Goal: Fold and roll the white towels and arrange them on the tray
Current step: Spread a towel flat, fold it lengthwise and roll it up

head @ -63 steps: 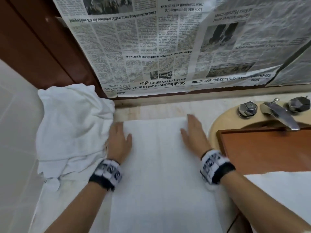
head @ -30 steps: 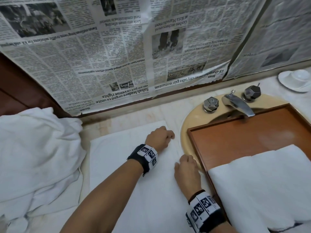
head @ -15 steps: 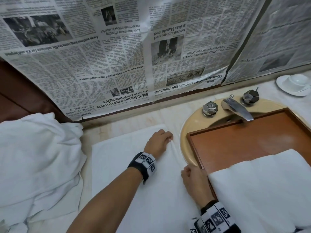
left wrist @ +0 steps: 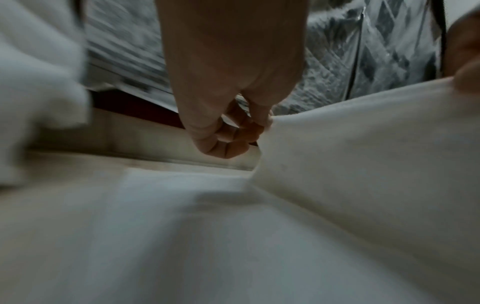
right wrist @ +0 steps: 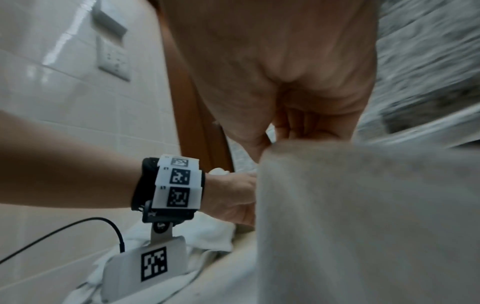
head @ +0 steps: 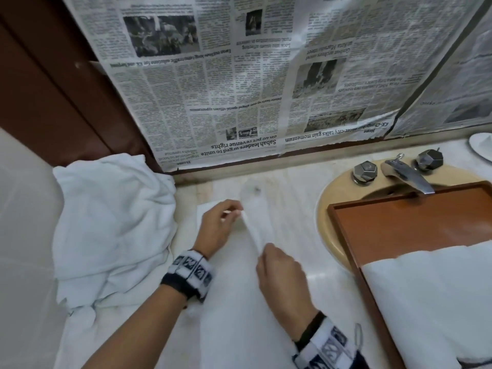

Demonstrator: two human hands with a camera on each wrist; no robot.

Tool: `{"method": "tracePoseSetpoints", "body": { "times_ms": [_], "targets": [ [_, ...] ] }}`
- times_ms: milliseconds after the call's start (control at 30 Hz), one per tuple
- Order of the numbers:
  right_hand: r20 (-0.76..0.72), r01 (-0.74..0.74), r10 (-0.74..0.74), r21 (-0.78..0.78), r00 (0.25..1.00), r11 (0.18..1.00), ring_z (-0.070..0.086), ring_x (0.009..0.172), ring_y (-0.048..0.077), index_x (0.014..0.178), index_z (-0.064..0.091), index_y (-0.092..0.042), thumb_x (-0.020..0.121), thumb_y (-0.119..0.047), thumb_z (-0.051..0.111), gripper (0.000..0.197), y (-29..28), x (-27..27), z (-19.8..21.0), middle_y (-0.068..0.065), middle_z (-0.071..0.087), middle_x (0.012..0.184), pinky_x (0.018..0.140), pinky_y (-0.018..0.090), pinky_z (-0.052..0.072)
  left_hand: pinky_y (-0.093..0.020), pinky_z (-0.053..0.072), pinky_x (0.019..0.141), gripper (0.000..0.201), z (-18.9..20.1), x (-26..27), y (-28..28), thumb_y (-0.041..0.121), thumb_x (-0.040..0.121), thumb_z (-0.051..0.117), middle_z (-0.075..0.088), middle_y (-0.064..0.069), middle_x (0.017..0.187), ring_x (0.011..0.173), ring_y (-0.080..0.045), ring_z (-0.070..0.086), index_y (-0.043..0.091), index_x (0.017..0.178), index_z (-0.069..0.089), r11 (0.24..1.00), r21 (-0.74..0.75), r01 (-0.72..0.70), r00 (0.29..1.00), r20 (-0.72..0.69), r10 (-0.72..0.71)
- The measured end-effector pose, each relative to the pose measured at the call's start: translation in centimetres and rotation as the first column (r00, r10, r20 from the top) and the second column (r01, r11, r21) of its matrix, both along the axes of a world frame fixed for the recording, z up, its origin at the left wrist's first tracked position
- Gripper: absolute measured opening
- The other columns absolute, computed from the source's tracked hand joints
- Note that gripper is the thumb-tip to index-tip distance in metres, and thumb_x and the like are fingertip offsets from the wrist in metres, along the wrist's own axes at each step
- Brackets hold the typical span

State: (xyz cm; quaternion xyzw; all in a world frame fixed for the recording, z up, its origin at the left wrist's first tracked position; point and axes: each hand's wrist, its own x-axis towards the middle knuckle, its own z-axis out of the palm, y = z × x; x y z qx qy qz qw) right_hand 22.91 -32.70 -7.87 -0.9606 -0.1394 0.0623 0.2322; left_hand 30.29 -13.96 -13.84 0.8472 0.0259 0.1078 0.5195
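Towel (head: 239, 302) edge, seemingly pinched in both fingers (left wrist: 241, 131)

Towel pile (head: 111, 225) left; flat towel (head: 239, 315) centre; tray (head: 415, 225) right.

A pale marble counter (head: 287, 182) spans the frame's middle. On it lie a flat white towel (head: 239, 315) at lower centre and a crumpled towel heap (head: 111, 225) at left; a saucer (head: 482, 146) sits at the right edge.
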Motion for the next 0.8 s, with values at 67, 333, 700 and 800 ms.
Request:
{"method": "tracePoseSetpoints", "body": {
  "times_ms": [67, 333, 700, 800],
  "targets": [
    [0.002, -0.077, 0.077, -0.058, 0.997, 0.995, 0.060, 0.048, 0.022, 0.078, 0.058, -0.014, 0.070, -0.010, 0.080, 0.024, 4.0, -0.8, -0.1, 0.002, 0.062, 0.066, 0.041, 0.026, 0.033, -0.023, 0.052, 0.079, 0.008, -0.7, -2.4, 3.8, 0.017, 0.097, 0.062, 0.069, 0.014, 0.100, 0.086, -0.009, 0.066, 0.024, 0.096, 0.067, 0.996, 0.018, -0.082, 0.995, -0.048, 0.083],
    [-0.268, -0.181, 0.150, -0.094, 0.952, 0.979, 0.056, 0.087, 0.032, 0.105, 0.046, -0.011, 0.098, -0.007, 0.036, 0.013, 10.7, -2.7, -4.7, 0.014, 0.061, 0.111, 0.060, 0.034, 0.030, -0.019, 0.049, 0.077, 0.007, -3.6, -5.4, 6.6, 0.031, 0.091, 0.069, 0.070, 0.011, 0.084, 0.077, 0.000, 0.063, 0.025, 0.093, 0.068, 0.961, 0.108, -0.256, 0.910, -0.309, 0.277],
    [-0.170, -0.322, 0.354, 0.190, 0.920, 0.927, 0.055, 0.106, 0.023, 0.113, 0.065, -0.008, 0.098, -0.042, 0.031, 0.050, 4.2, -1.5, -5.9, 0.007, 0.062, 0.113, 0.091, 0.038, 0.047, -0.030, 0.025, 0.113, 0.045, -4.9, -8.5, 7.3, 0.013, 0.097, 0.055, 0.050, -0.013, 0.145, 0.134, -0.030, 0.044, 0.002, 0.141, 0.048, 0.932, 0.330, -0.147, 0.945, -0.230, 0.230],
    [0.003, -0.374, 0.374, 0.010, 0.927, 0.927, 0.050, 0.130, 0.031, 0.135, 0.055, -0.006, 0.098, -0.043, 0.025, 0.060, 3.8, 2.9, -7.6, 0.012, 0.055, 0.139, 0.106, 0.043, 0.042, -0.044, 0.028, 0.114, 0.057, -6.0, -8.6, 6.4, 0.041, 0.096, 0.039, 0.044, -0.010, 0.152, 0.139, -0.033, 0.040, 0.011, 0.143, 0.048, 0.852, 0.518, -0.080, 0.950, -0.219, 0.222]
  ]
}}
